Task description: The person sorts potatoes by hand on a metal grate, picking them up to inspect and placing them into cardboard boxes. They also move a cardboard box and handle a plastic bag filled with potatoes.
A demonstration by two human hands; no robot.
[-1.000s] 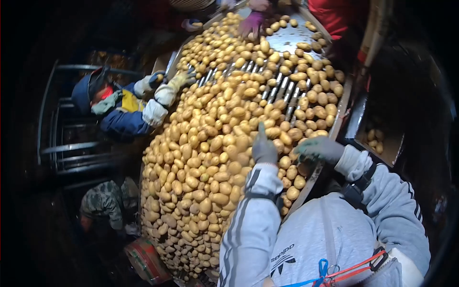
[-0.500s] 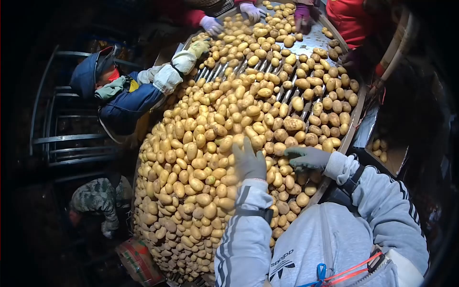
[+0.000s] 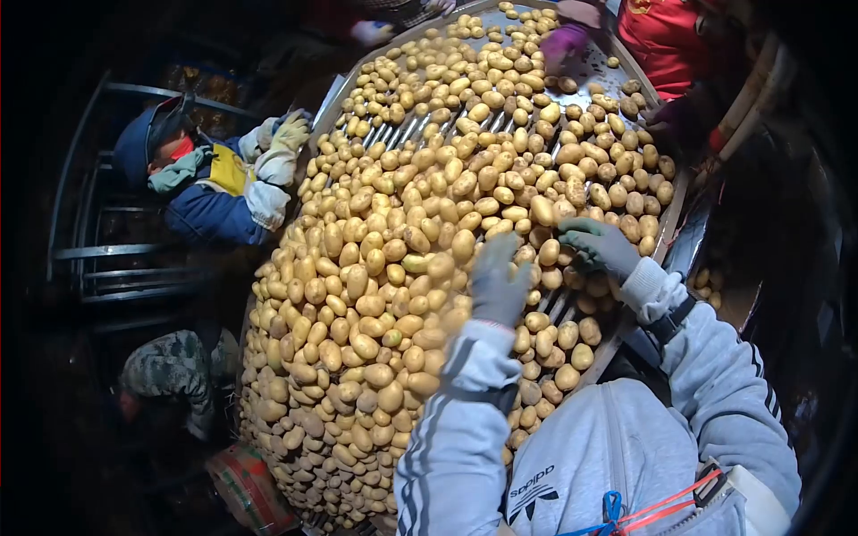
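A deep heap of yellow potatoes (image 3: 357, 277) covers the sorting table, sloping down toward the lower left. Over its right part is my left hand (image 3: 500, 284) in a grey glove, slightly smeared by motion, thumb apart from the fingers, with no potato visible in it. Close by to the right, my right hand (image 3: 603, 248), also gloved, bends its spread fingers over potatoes near the table's right edge. What lies under those fingertips is partly hidden. Metal rollers (image 3: 561, 308) show between the potatoes just below my hands.
A wooden rim (image 3: 672, 219) borders the table. At the left a co-worker in a blue cap (image 3: 134, 152) has gloved hands beside the edge. Across the far end, a purple-gloved hand (image 3: 565, 46) reaches in. A carton (image 3: 250, 487) stands lower left; a potato box (image 3: 710, 281) sits at right.
My left hand has moved right, and my right hand slightly up and right. Rollers now show below them. The left co-worker's hands have drawn back from the potatoes.
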